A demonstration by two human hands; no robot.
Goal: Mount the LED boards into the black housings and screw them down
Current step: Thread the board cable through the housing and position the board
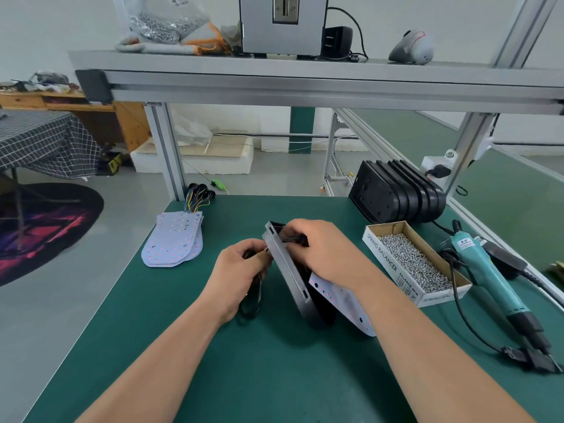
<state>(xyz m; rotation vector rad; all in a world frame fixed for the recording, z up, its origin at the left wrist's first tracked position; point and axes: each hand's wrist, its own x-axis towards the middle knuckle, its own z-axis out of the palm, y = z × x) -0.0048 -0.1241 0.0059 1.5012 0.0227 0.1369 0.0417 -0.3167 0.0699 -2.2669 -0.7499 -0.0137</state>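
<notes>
Centre frame, our right hand (323, 251) grips the tilted black housing (287, 270), LED board (345, 300) half out; our left hand (238, 270) pinches what seems its cable (254, 300). We judge seating comes next: draw cable through, lay board flat.

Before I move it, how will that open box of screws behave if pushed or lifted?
The box of screws is probably heavy for its size, being well filled with metal. With no lid, tilting would likely spill them. Its flat cardboard base should slide, not roll.
</notes>
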